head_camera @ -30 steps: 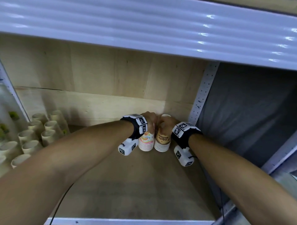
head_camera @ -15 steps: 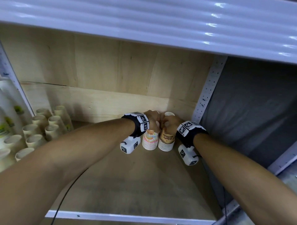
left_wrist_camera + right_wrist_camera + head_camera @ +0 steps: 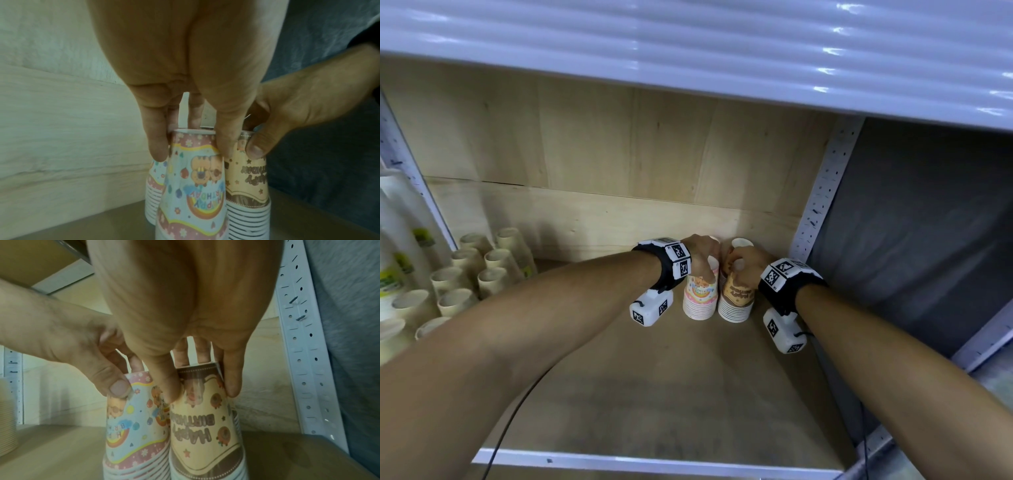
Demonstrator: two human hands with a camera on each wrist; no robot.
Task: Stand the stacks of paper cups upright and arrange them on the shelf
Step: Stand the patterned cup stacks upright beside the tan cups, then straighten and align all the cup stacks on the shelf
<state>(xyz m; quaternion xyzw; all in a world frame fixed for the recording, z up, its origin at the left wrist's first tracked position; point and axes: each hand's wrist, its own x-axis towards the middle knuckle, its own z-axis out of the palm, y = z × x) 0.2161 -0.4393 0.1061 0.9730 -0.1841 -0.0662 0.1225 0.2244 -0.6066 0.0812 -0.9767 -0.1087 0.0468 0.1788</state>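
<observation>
Two upside-down cup stacks stand side by side at the back right of the wooden shelf board (image 3: 671,394). My left hand (image 3: 705,263) grips the top of the pink rainbow stack (image 3: 698,298) from above, thumb and fingers curled round it (image 3: 193,186). My right hand (image 3: 739,265) grips the top of the brown and orange stack (image 3: 736,296) in the same way (image 3: 203,426). Both stacks rest upright on the board, touching each other. Another patterned stack (image 3: 153,186) stands behind the pink one, and a white cup bottom (image 3: 742,242) shows behind the brown one.
Plain beige cup stacks (image 3: 482,274) stand at the back left, with taller white, green-printed stacks (image 3: 400,257) beyond them. A perforated metal post (image 3: 822,192) and grey fabric (image 3: 911,222) bound the right side. The upper shelf (image 3: 688,51) hangs low overhead.
Both hands stay on the tops of the same two stacks, which have hardly moved. The head view has shifted a little.
</observation>
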